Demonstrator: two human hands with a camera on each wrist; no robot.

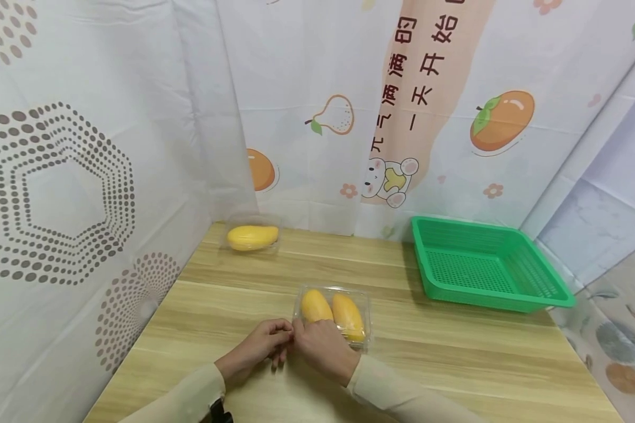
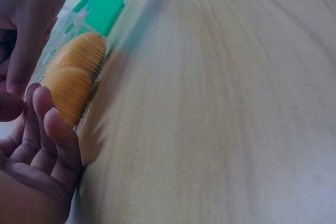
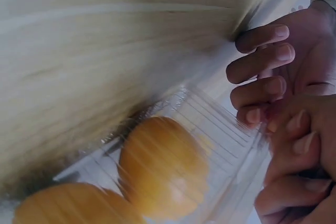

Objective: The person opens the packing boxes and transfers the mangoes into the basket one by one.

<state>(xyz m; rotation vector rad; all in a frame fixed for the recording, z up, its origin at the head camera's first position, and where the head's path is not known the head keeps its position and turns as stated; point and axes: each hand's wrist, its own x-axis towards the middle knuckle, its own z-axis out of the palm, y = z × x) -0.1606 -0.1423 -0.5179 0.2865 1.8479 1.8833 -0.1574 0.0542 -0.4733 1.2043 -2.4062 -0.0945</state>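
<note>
In the head view a clear plastic clamshell box lies on the table with two yellow mangoes inside. At its near left corner my two hands meet. My left hand pinches the corner's rim between thumb and forefinger, its other fingers loosely curled in the left wrist view. My right hand reaches across the front of the box and grips the same corner with curled fingers. Ridged clear plastic covers the mangoes in the right wrist view. The exact pinch point is hidden by the fingers.
Another clear box with a yellow mango sits at the table's back left. A green plastic basket stands at the back right. Printed curtains hang behind and beside the wooden table.
</note>
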